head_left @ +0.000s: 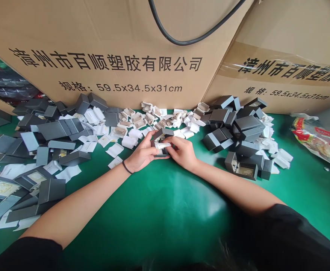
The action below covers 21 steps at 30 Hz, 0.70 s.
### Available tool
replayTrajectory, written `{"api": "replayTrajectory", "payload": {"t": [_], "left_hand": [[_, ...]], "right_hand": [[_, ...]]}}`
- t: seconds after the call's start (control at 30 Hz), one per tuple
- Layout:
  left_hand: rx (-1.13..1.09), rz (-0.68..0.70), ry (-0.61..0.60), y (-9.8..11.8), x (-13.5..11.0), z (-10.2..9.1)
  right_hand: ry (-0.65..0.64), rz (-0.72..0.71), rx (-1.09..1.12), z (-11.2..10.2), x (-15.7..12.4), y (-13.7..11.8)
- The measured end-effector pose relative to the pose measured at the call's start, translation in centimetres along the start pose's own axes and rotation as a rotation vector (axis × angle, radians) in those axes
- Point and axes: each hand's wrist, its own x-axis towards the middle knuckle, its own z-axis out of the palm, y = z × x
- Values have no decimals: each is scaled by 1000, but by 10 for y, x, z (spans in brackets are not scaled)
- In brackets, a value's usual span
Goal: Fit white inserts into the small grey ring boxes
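My left hand [143, 153] is closed around a small dark grey hinged box [165, 132], held with its lid up above the green tabletop. My right hand [183, 151] pinches at a small white piece [162, 145] lying across the box's opening. Whether that piece is paper or a padded insert, I cannot tell. Fingers cover much of the box's inside. Just beyond both hands lie loose whitish padded inserts [138, 119] and folded white paper slips [114, 149].
Dark grey boxes [59, 129] with paper slips pile up at left. Another heap of grey boxes [248, 122] stands at right. Big cardboard cartons [108, 41] wall off the back, with a black cable [179, 40] hanging in front. A plastic food packet [320, 139] lies far right.
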Motion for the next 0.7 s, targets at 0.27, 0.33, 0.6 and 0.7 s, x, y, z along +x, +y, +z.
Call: {"api": "replayTrajectory", "payload": {"t": [0.27,0.33,0.6,0.7], "left_hand": [[3,7,33,0,-1,3],[3,3,29,0,-1,3],[22,11,13,-1,0,2],[17,7,34,0,-1,4]], "right_hand": [[42,-144,102,-2,2,1],[25,-154,104,-1,2,2],[6,-185,53,-1,3,0],[6,-170,18,-1,3,-1]]}}
